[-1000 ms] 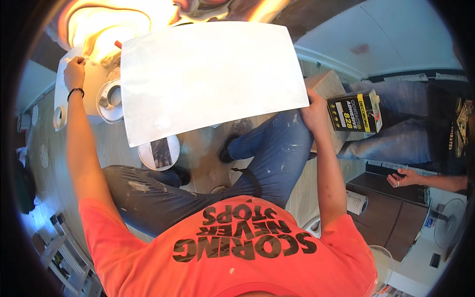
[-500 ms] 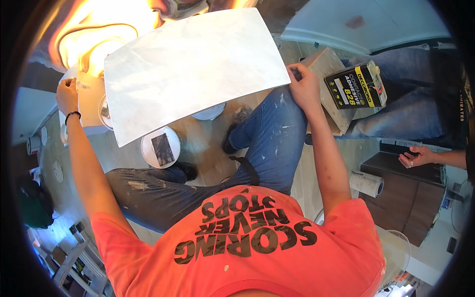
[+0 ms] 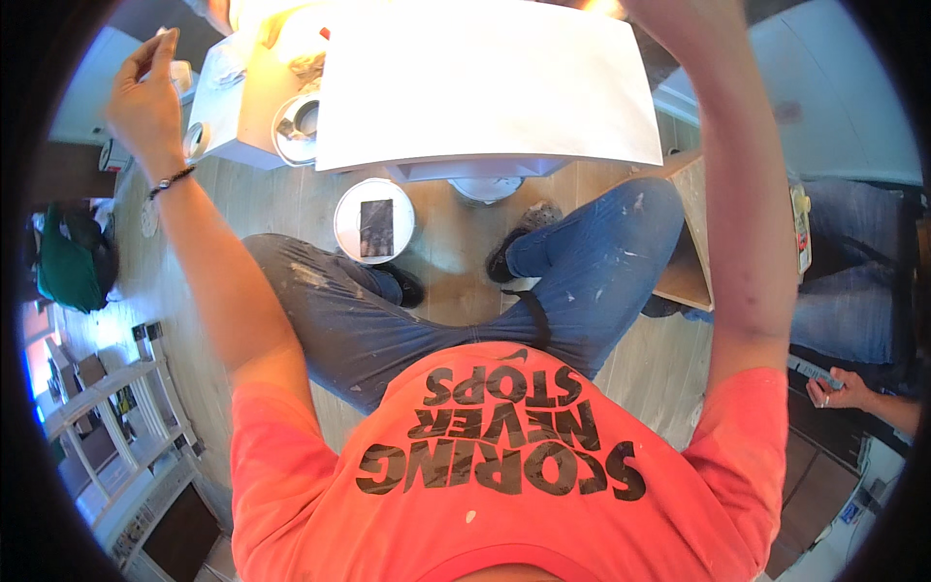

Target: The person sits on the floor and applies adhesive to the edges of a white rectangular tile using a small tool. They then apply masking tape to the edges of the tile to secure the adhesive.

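A large white panel (image 3: 485, 82) lies before me, its near edge slightly bowed, with a pale structure (image 3: 465, 169) showing beneath. My left hand (image 3: 145, 102) is raised at the far left, away from the panel. Its fingertips are pinched together; whether they hold something small is unclear. Stretched past the panel's right side, my right hand (image 3: 674, 17) is cut off by the upper edge of the picture. Its fingers are out of sight, and so is whatever they touch.
A white box (image 3: 233, 107) stands left of the panel, near a white bucket (image 3: 287, 150). A dark rectangle (image 3: 376, 228) rests on a round white lid (image 3: 346, 218) by my feet. At right are a wooden box (image 3: 690, 209) and another person's hand (image 3: 842, 390). A ladder (image 3: 160, 383) stands lower left.
My right hand has left the panel's near right corner and reached far forward. The left hand has lifted off from beside the box. The panel now appears squarer and farther right as the view shifted.
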The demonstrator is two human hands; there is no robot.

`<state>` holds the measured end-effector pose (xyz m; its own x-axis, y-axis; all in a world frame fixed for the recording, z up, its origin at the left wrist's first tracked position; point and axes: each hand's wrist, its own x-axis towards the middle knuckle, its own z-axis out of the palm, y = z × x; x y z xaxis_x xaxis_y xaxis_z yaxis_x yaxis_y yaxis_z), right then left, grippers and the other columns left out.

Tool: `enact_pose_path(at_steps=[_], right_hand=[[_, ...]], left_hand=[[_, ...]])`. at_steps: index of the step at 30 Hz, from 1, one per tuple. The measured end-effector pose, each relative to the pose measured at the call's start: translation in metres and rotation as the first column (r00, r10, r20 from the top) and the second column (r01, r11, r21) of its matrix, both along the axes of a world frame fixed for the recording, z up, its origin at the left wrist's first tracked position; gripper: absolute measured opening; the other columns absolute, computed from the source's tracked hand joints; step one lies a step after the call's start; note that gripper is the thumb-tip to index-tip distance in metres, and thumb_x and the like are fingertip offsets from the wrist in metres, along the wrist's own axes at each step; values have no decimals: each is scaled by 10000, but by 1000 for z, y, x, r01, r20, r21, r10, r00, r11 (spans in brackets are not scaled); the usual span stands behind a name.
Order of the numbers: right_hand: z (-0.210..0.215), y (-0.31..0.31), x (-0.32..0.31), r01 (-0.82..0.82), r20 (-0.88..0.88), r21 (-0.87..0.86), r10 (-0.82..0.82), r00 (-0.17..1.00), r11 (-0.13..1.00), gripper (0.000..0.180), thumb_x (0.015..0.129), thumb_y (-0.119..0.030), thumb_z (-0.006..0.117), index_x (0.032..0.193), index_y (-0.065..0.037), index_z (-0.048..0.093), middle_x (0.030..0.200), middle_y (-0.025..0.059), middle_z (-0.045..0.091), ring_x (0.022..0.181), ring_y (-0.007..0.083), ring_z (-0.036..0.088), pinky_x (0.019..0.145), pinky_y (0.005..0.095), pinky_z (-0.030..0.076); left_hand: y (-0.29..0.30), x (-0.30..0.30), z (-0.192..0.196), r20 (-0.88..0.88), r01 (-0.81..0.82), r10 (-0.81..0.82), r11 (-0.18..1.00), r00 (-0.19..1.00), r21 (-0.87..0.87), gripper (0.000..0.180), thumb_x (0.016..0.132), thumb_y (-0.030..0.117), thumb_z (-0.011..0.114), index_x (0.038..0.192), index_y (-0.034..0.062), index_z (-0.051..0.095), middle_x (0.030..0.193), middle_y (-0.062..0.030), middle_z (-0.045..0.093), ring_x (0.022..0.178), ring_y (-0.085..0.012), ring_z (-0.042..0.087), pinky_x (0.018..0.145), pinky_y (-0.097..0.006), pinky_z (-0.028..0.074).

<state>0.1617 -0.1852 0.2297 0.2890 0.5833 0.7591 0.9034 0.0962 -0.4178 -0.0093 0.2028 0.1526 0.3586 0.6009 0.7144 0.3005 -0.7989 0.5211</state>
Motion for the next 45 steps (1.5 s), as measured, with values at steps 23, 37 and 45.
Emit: enact_pose_path(at_steps=[23, 37, 45], right_hand=[[-25, 312, 73, -113, 196, -560, 264, 944, 820, 258, 710, -170, 891, 922, -41, 821, 818, 147, 760, 774, 267, 725, 725, 376, 557], [-149, 385, 117, -7, 139, -672, 136, 981, 740, 148, 730, -90, 799, 860, -17, 806, 847, 199, 766, 772, 325, 742, 759, 416, 582], [-142, 414, 93, 70, 176, -670, 67, 982, 739, 122, 771, -36, 712, 853, -7, 797, 857, 225, 757, 810, 357, 741, 798, 434, 584]], left_hand=[[-56, 21, -44, 319, 139, -138, 990, 938, 17, 80, 861, 6, 765, 936, 8, 736, 868, -117, 738, 812, -238, 710, 770, -347, 540], [-28, 28, -51, 536, 162, -35, 968, 844, -192, 73, 891, 3, 749, 957, -23, 731, 835, -96, 736, 750, -142, 685, 717, -288, 540], [-10, 29, -55, 538, 104, 33, 969, 842, -222, 67, 896, 1, 746, 955, -26, 729, 824, -86, 736, 728, -115, 677, 691, -272, 533]])
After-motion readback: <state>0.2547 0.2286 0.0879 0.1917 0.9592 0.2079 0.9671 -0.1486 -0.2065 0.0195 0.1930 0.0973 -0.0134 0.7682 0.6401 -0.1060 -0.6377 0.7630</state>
